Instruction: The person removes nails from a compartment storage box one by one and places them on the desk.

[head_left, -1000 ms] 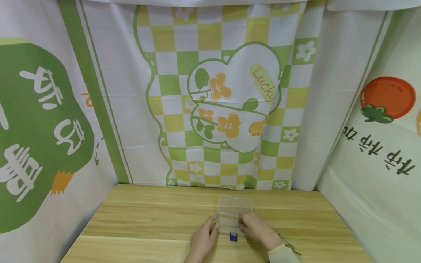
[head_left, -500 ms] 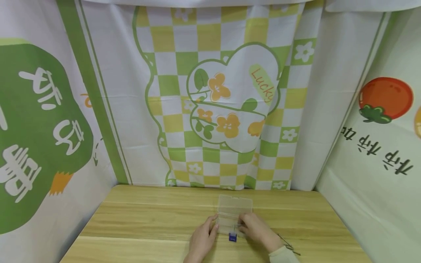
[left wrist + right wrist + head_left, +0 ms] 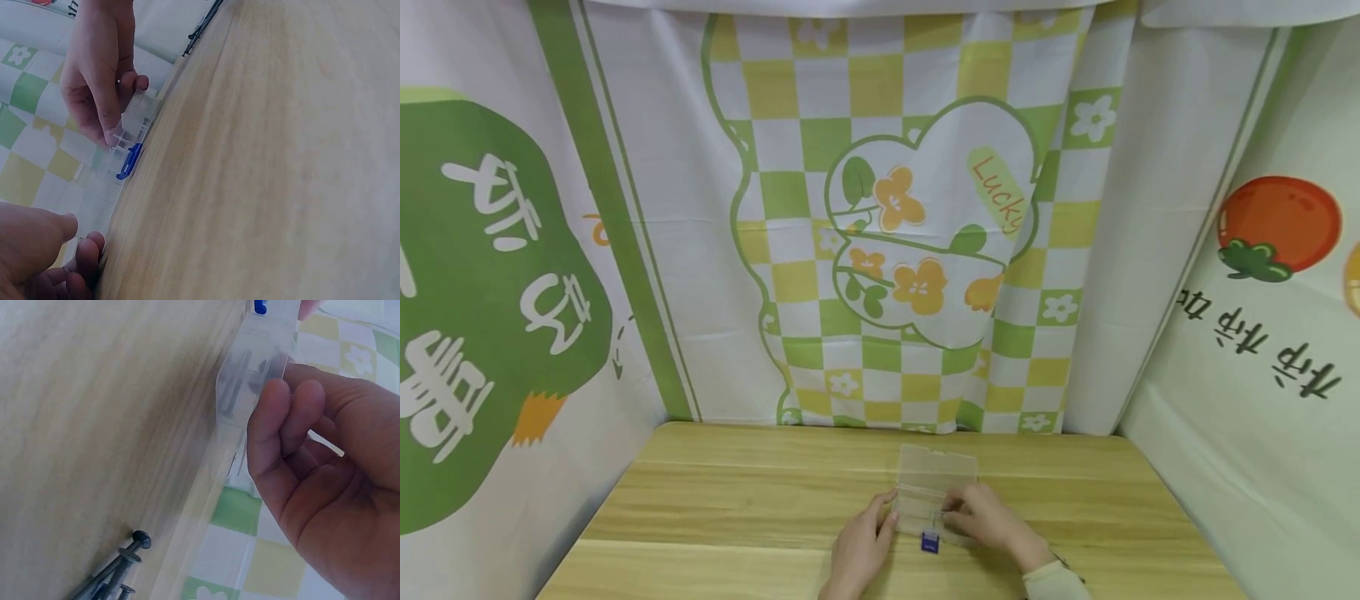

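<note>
A clear plastic box (image 3: 916, 504) with a blue latch (image 3: 930, 542) on its front lies on the table, its lid (image 3: 937, 469) raised at the back. My left hand (image 3: 861, 546) holds the box's left side, thumb in front and index finger farther back. At the opposite side is my right hand (image 3: 988, 518), its fingers curled and the tips at the box's interior, just behind the latch. I cannot tell whether those fingertips pinch anything. Through the clear wall in the right wrist view, dark slender nails (image 3: 234, 384) show inside the box.
Several dark nails (image 3: 125, 559) lie on the wooden table (image 3: 737, 500) to the right of the box, mostly behind the right wrist in the head view. A patterned cloth (image 3: 925, 375) hangs along the table's back edge, with printed cloths at both sides.
My right wrist and sleeve have shifted slightly right, covering more of the loose nails, and the right fingers have changed their bend a little. The left hand and box stay nearly in place.
</note>
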Demonstrator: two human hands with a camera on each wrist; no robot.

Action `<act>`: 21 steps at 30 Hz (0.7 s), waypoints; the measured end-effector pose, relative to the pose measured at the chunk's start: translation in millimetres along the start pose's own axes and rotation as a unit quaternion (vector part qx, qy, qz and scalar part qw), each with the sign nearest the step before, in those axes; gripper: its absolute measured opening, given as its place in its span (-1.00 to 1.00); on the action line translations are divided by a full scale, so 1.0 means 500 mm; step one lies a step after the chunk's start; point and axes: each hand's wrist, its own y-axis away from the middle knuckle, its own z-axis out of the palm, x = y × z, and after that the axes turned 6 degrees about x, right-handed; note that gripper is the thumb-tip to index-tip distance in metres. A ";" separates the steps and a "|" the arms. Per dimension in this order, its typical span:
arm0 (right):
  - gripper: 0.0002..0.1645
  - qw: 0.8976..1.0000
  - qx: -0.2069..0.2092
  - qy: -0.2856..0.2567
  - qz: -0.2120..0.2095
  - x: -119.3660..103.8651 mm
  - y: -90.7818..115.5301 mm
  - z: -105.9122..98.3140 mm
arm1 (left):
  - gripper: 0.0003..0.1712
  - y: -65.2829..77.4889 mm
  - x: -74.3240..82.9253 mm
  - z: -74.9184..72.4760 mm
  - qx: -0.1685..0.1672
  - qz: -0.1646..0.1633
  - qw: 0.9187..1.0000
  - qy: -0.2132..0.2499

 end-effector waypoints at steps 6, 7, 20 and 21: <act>-0.93 1.000 0.014 -0.021 0.017 0.006 0.005 -0.004 | -0.61 0.000 0.000 0.001 0.002 0.002 1.000 -0.007; -0.93 0.999 0.015 -0.023 0.022 0.007 0.006 -0.005 | -0.61 0.000 0.000 0.001 0.003 0.002 1.000 -0.008; -0.88 0.999 0.040 -0.018 0.010 0.012 0.027 -0.027 | -0.61 -0.001 -0.002 0.003 0.002 0.004 1.000 -0.006; -0.88 0.999 0.042 -0.021 0.008 0.012 0.030 -0.030 | -0.61 -0.001 -0.001 0.003 0.002 0.004 1.000 -0.005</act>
